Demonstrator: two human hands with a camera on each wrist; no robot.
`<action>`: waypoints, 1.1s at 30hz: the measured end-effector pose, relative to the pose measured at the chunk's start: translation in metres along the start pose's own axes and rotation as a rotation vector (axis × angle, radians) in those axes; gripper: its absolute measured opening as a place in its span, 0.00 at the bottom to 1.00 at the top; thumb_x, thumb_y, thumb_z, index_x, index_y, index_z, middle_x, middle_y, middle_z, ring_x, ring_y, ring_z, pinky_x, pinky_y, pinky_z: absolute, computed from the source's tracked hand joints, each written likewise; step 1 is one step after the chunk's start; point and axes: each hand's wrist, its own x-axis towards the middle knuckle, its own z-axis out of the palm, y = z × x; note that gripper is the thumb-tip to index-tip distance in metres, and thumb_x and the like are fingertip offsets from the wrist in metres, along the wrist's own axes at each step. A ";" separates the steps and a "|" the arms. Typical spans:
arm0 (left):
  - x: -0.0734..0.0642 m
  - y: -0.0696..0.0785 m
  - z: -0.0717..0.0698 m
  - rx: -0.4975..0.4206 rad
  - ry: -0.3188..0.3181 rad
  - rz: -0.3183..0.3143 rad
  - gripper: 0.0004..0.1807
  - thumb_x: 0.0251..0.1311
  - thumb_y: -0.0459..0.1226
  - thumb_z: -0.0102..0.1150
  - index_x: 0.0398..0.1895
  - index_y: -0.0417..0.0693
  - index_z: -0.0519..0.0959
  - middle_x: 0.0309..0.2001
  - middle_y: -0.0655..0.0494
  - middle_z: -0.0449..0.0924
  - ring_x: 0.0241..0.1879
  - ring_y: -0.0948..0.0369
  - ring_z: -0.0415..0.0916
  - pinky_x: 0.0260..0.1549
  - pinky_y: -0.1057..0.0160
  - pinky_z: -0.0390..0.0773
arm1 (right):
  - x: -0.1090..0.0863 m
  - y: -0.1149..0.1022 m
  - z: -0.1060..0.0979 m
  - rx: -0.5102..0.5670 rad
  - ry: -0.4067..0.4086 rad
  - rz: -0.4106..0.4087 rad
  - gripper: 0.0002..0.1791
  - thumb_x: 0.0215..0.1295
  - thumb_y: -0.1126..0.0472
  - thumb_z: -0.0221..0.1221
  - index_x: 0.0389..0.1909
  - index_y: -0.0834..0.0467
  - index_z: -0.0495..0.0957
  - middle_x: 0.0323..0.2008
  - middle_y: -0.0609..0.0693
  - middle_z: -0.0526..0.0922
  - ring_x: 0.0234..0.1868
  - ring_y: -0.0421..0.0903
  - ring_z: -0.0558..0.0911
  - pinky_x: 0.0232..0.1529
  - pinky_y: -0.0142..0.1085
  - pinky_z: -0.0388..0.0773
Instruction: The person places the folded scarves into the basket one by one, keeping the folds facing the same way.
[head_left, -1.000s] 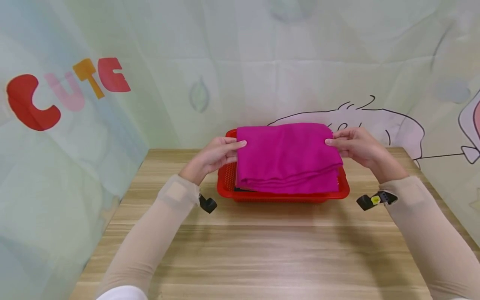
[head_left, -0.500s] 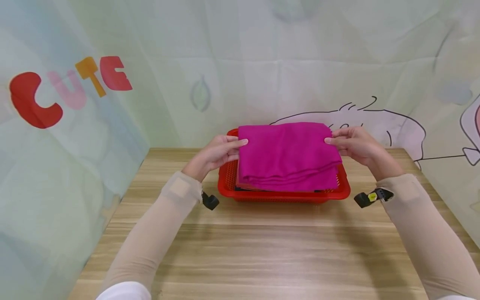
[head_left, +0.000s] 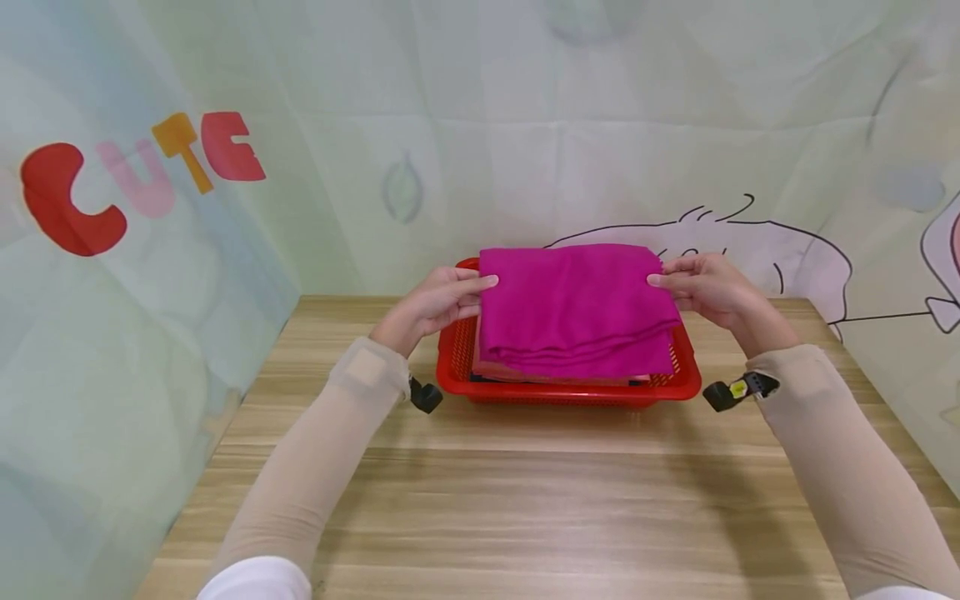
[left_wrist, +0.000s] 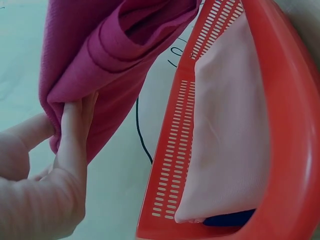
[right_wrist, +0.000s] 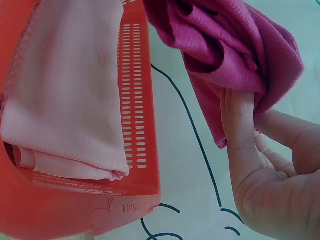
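Note:
A folded magenta cloth (head_left: 573,300) is held up by its two sides over a red plastic basket (head_left: 570,394). My left hand (head_left: 442,300) pinches its left edge, thumb on top and fingers beneath. At the opposite edge my right hand (head_left: 708,287) pinches it the same way. Loose folded layers hang along the cloth's lower side, as both wrist views show. Inside the basket lies a folded pale pink cloth (left_wrist: 227,125), apart from the magenta one in the left wrist view. A dark blue piece (left_wrist: 230,218) peeks out under it.
The basket stands near the back of a wood-grain table (head_left: 525,492). Behind it hangs a printed curtain (head_left: 480,125) with cartoon drawings and coloured letters on the left. A small black camera (head_left: 426,395) sits at my left wrist, another black camera (head_left: 723,396) at my right.
Both hands have lifted the magenta cloth slightly, and its lower edge has drawn back from the basket's front. More of the pink cloth beneath now shows.

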 end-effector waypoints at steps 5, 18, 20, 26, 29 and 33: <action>0.002 -0.001 -0.001 -0.006 0.005 -0.007 0.41 0.71 0.36 0.57 0.78 0.34 0.46 0.25 0.58 0.81 0.28 0.66 0.81 0.65 0.52 0.66 | 0.003 0.001 0.000 -0.019 0.006 0.003 0.03 0.70 0.61 0.62 0.36 0.57 0.79 0.30 0.47 0.82 0.29 0.41 0.82 0.37 0.32 0.84; 0.007 -0.001 -0.001 0.017 0.009 -0.010 0.40 0.71 0.36 0.57 0.77 0.33 0.47 0.31 0.58 0.84 0.35 0.65 0.84 0.64 0.53 0.67 | 0.007 0.004 0.002 -0.065 0.044 0.000 0.04 0.69 0.61 0.62 0.36 0.57 0.79 0.27 0.46 0.79 0.26 0.41 0.78 0.34 0.29 0.82; 0.008 -0.001 -0.001 0.014 0.015 -0.012 0.40 0.70 0.36 0.58 0.77 0.33 0.48 0.31 0.57 0.84 0.35 0.64 0.84 0.64 0.53 0.67 | 0.008 0.004 0.002 -0.071 0.044 -0.002 0.04 0.69 0.61 0.63 0.35 0.57 0.79 0.27 0.46 0.78 0.26 0.41 0.77 0.34 0.29 0.82; 0.012 -0.002 -0.003 0.014 0.012 -0.009 0.40 0.70 0.36 0.58 0.77 0.34 0.49 0.30 0.57 0.84 0.34 0.64 0.84 0.64 0.52 0.67 | 0.009 0.005 0.002 -0.073 0.034 -0.007 0.04 0.69 0.61 0.62 0.36 0.58 0.80 0.28 0.47 0.81 0.27 0.42 0.81 0.36 0.30 0.83; 0.014 -0.003 -0.003 0.013 0.007 -0.005 0.36 0.70 0.36 0.58 0.75 0.33 0.55 0.29 0.57 0.84 0.33 0.64 0.84 0.63 0.53 0.69 | 0.009 0.005 0.002 -0.070 0.028 -0.006 0.04 0.69 0.61 0.62 0.37 0.58 0.80 0.29 0.47 0.82 0.28 0.42 0.82 0.37 0.31 0.84; 0.017 -0.004 -0.004 0.013 0.003 0.005 0.27 0.70 0.36 0.59 0.67 0.32 0.68 0.30 0.56 0.85 0.33 0.63 0.84 0.55 0.59 0.78 | 0.011 0.006 0.001 -0.076 0.032 0.001 0.05 0.69 0.61 0.63 0.36 0.58 0.79 0.27 0.46 0.80 0.27 0.41 0.81 0.35 0.30 0.83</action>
